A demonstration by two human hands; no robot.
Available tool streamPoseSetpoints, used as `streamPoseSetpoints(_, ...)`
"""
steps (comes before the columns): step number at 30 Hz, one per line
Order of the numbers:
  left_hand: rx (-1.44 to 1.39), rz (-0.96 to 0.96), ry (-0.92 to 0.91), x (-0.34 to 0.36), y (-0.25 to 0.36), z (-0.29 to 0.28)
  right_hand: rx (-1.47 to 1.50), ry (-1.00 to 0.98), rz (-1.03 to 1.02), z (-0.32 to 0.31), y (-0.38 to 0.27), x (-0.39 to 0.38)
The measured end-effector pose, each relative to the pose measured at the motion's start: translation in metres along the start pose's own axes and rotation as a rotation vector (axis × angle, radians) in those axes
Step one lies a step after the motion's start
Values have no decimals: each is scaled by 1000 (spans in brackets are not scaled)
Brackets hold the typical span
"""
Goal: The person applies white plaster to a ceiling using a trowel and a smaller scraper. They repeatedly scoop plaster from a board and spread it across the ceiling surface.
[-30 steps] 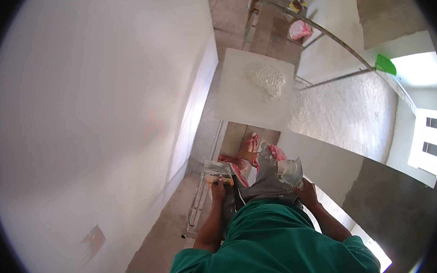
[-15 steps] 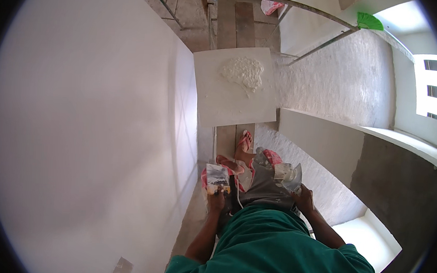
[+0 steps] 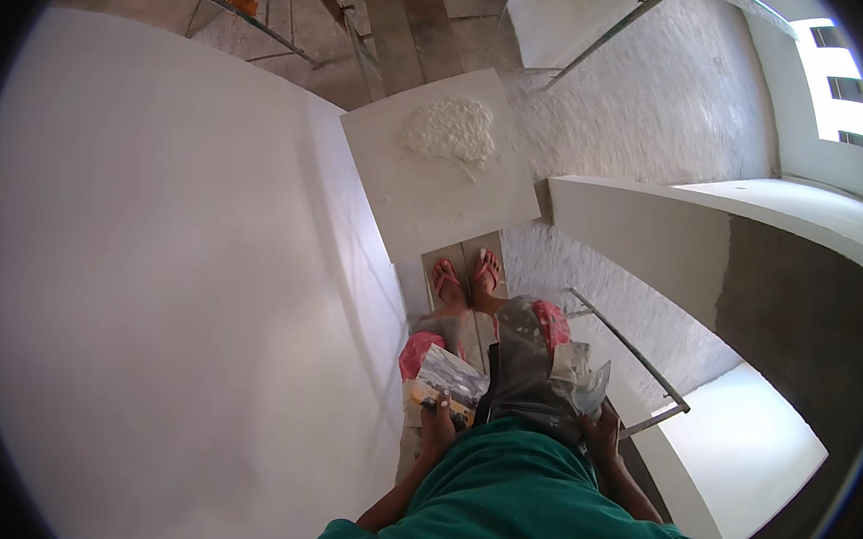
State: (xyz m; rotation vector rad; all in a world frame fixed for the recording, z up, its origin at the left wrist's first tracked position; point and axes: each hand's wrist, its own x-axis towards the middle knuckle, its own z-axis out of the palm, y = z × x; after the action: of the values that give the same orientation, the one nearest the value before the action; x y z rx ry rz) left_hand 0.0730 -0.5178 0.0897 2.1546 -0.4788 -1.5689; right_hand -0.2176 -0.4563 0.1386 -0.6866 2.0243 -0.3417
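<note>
My left hand (image 3: 438, 418) is closed round the dark handle of a plastering trowel (image 3: 453, 372), whose flat, smeared blade lies level in front of my left thigh. In my right hand (image 3: 601, 433) is a putty knife (image 3: 594, 386) with a pale, see-through-looking blade, held low beside my right leg. Ahead of my feet a square white board (image 3: 406, 204) rests across the planks. A lumpy heap of white putty (image 3: 450, 130) sits on its far half, with small crumbs around it.
I stand in red flip-flops on narrow wooden planks (image 3: 481, 241). A smooth white wall (image 3: 154, 282) runs close along my left. Metal scaffold bars (image 3: 603, 43) cross ahead, and another scaffold rail (image 3: 634, 351) is by my right side. A ledge (image 3: 631, 232) juts out at right.
My left foot has come forward beside the right one. The view has turned, bringing the right-hand rail into sight. Both hands keep their tools; the left one's trowel has tilted.
</note>
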Motion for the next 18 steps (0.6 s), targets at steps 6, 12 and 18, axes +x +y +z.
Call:
streamPoseSetpoints(6,-165,122,-234,74,-21,-6,54,13,86,38,10,-15)
streamPoseSetpoints(12,570,431,-327,282,-5,14,-12,129,-41,63,38,64)
streamPoseSetpoints(18,1108,909,-66,501,35,100,8,238,-192,122,26,283)
